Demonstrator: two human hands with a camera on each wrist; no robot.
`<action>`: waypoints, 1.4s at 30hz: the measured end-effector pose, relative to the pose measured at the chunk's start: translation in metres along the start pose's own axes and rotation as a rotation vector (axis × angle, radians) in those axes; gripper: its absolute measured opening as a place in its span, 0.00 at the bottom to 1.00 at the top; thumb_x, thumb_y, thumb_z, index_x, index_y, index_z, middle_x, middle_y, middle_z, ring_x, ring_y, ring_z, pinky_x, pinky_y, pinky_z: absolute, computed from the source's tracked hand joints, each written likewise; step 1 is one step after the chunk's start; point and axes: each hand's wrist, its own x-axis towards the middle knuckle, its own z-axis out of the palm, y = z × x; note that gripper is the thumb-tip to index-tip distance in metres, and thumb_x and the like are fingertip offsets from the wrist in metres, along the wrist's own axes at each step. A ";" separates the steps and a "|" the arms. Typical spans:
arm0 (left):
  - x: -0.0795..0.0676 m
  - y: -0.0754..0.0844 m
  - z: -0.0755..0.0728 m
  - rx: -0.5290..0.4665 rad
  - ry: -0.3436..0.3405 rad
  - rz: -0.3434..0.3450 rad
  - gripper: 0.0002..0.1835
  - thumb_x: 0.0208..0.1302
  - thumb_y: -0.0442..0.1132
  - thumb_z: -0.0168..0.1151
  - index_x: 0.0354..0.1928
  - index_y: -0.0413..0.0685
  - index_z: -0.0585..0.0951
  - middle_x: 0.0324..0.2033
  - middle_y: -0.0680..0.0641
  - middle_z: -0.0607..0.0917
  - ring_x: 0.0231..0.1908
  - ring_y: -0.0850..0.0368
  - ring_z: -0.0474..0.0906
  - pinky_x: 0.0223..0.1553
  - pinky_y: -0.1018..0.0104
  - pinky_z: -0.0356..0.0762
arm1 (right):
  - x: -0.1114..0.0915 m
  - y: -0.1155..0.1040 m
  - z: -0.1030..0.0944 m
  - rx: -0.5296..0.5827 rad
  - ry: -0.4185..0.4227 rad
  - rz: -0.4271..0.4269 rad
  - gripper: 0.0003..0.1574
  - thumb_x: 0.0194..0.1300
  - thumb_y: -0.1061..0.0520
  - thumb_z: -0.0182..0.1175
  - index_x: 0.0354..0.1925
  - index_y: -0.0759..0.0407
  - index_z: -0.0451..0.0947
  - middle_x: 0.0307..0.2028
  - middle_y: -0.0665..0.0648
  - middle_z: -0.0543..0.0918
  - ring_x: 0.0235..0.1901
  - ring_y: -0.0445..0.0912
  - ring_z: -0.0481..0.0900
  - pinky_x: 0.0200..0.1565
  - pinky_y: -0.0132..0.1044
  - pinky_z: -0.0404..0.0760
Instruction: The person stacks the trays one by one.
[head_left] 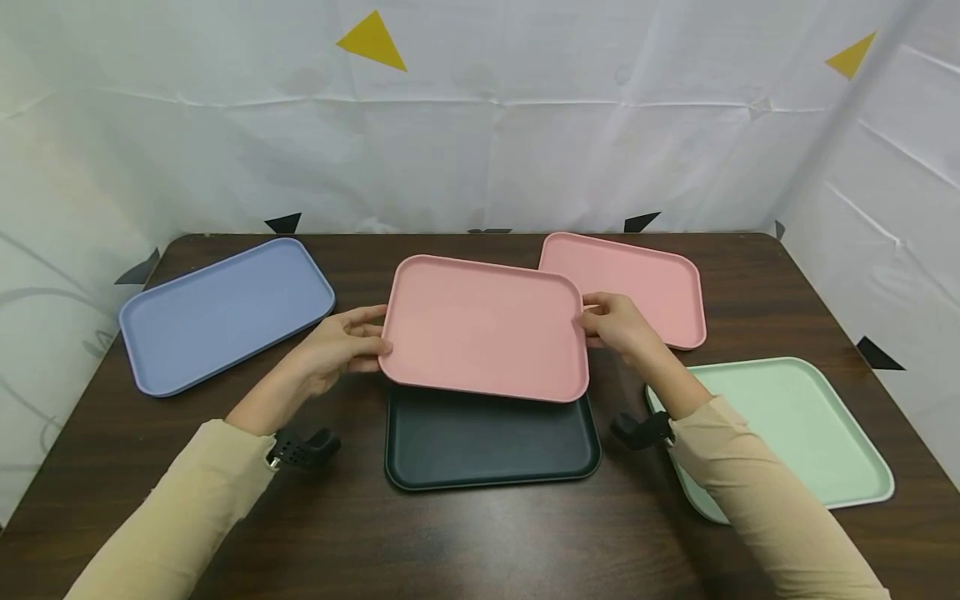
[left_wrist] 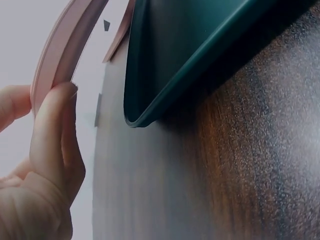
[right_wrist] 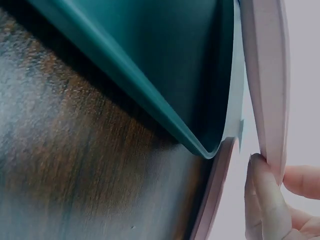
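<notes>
A pink rectangular tray (head_left: 483, 327) is held up level between both hands in the head view. My left hand (head_left: 337, 346) pinches its left short edge, thumb on the rim and fingers beneath. The right hand (head_left: 618, 325) grips the opposite short edge. Below it a dark green tray (head_left: 491, 450) lies on the table, its back part hidden by the pink one. Both wrist views show a gap between the held tray (left_wrist: 55, 55) and the dark green tray (right_wrist: 145, 95).
At the back left lies a blue tray (head_left: 225, 317), set at an angle. Another pink tray (head_left: 630, 283) is behind the right hand. A light green tray (head_left: 802, 433) sits at the right, partly under the right forearm. White sheeting (head_left: 480, 158) surrounds the dark wooden table (head_left: 465, 550).
</notes>
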 end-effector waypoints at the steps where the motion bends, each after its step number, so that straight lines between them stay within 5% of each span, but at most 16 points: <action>1: -0.001 0.000 0.000 0.007 -0.015 -0.007 0.40 0.62 0.27 0.58 0.74 0.42 0.52 0.42 0.51 0.79 0.33 0.67 0.82 0.37 0.75 0.84 | -0.001 0.000 0.000 -0.002 0.000 -0.001 0.31 0.71 0.63 0.45 0.69 0.73 0.56 0.61 0.75 0.70 0.54 0.55 0.77 0.57 0.49 0.78; 9: -0.003 0.002 0.002 0.026 -0.086 -0.019 0.42 0.61 0.28 0.59 0.75 0.44 0.50 0.51 0.41 0.78 0.37 0.66 0.82 0.42 0.71 0.84 | -0.009 0.003 -0.005 -0.016 0.015 -0.023 0.32 0.70 0.63 0.47 0.68 0.74 0.56 0.57 0.75 0.71 0.42 0.42 0.80 0.52 0.43 0.82; 16: -0.004 0.001 0.003 0.031 -0.102 -0.006 0.37 0.65 0.31 0.57 0.73 0.39 0.54 0.64 0.30 0.67 0.42 0.67 0.80 0.48 0.69 0.83 | -0.015 0.008 -0.009 0.017 -0.004 -0.046 0.32 0.70 0.64 0.47 0.67 0.77 0.55 0.54 0.73 0.73 0.36 0.34 0.78 0.45 0.35 0.85; 26: -0.003 -0.005 0.006 0.053 -0.049 -0.020 0.29 0.72 0.44 0.50 0.65 0.28 0.63 0.47 0.48 0.79 0.40 0.68 0.81 0.45 0.69 0.84 | -0.019 0.015 -0.008 -0.005 -0.057 -0.046 0.32 0.69 0.65 0.48 0.67 0.77 0.55 0.53 0.72 0.72 0.39 0.38 0.77 0.49 0.41 0.84; 35: -0.003 -0.013 0.007 0.112 -0.045 -0.058 0.31 0.73 0.47 0.47 0.71 0.41 0.56 0.54 0.38 0.76 0.39 0.63 0.82 0.42 0.65 0.86 | -0.021 0.022 -0.003 0.017 -0.093 -0.053 0.31 0.69 0.65 0.48 0.66 0.77 0.57 0.47 0.66 0.74 0.38 0.37 0.77 0.46 0.40 0.86; 42: -0.006 -0.017 0.009 0.124 -0.048 -0.064 0.28 0.72 0.41 0.50 0.68 0.34 0.59 0.57 0.33 0.74 0.46 0.58 0.80 0.44 0.63 0.85 | -0.023 0.026 0.001 0.021 -0.103 -0.042 0.31 0.68 0.66 0.50 0.66 0.76 0.57 0.44 0.63 0.75 0.36 0.37 0.78 0.44 0.39 0.87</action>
